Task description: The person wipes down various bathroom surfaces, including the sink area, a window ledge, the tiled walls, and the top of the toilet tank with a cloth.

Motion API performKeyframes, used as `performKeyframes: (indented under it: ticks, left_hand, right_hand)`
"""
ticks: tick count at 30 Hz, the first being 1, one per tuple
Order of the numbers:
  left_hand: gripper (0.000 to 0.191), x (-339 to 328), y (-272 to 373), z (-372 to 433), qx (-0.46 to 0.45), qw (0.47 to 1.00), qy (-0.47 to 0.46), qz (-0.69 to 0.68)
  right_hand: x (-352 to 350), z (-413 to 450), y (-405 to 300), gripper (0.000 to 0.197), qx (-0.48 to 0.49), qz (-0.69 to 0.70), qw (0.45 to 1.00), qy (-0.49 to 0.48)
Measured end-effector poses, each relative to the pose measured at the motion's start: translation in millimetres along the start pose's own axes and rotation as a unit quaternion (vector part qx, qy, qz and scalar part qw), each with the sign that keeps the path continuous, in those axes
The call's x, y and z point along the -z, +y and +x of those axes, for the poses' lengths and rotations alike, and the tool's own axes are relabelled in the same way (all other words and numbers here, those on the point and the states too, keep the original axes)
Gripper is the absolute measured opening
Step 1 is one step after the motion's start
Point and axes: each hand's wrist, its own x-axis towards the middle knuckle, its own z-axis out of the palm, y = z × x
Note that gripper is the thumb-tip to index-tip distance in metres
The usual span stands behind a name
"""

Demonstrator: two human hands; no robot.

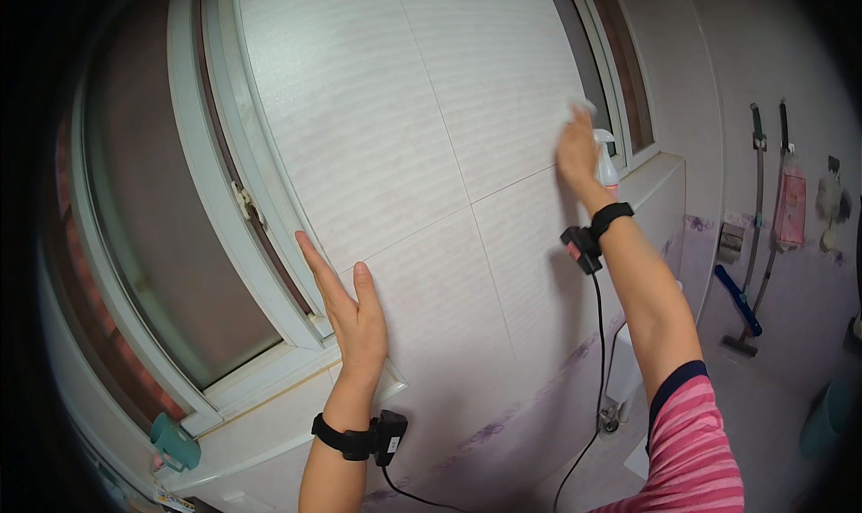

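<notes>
My left hand (353, 317) is raised with thumb and fingers apart, holding nothing, beside the lower corner of the left window's white frame (269, 270). My right hand (579, 149) is blurred, near the right edge of the tiled wall panel (431, 142). Something small and whitish shows at its fingertips; whether the hand grips it cannot be told. Just right of that hand, a white spray bottle (607, 169) stands by the right window (623, 75), partly hidden by the hand. Each wrist wears a black strap with a small cabled device.
A teal mug (175, 442) stands on the left sill. Long-handled cleaning tools (759, 176) and a pink pouch (793, 206) hang on the right wall, above a teal bin (825, 419). A black cable (598, 378) hangs from the right wrist past a white fixture (623, 365).
</notes>
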Motion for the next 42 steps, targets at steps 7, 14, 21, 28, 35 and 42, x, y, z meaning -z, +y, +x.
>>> performKeyframes:
  ticks: [7,14,21,28,35,42]
  left_hand:
    - [0.068,15.5,-9.9,-3.0,-0.006,0.999,0.022,0.035]
    - [0.066,14.7,-5.5,-8.4,0.015,0.998,0.009,-0.063]
    - [0.068,44.0,-21.0,-50.7,0.010,0.997,-0.069,-0.039]
    - [0.067,70.9,-28.6,-77.8,0.050,0.993,-0.097,-0.044]
    - [0.060,75.4,-39.6,-99.6,0.043,0.997,-0.052,-0.047]
    - [0.059,58.3,-29.3,-103.4,0.043,0.998,-0.020,-0.037]
  right_hand:
    - [-24.0,-116.0,-85.7,0.047,0.162,0.134,0.977,0.028]
    - [19.8,-248.9,-184.0,0.051,0.433,0.171,0.856,-0.227]
    - [21.8,-202.4,-112.1,0.057,0.285,-0.010,0.935,-0.212]
    - [13.0,-144.8,-19.3,0.048,-0.114,-0.015,0.992,-0.048]
    - [6.7,-221.3,-142.1,0.051,0.169,0.059,0.982,-0.068]
    - [23.2,-302.7,-189.5,0.046,0.407,0.159,0.879,-0.192]
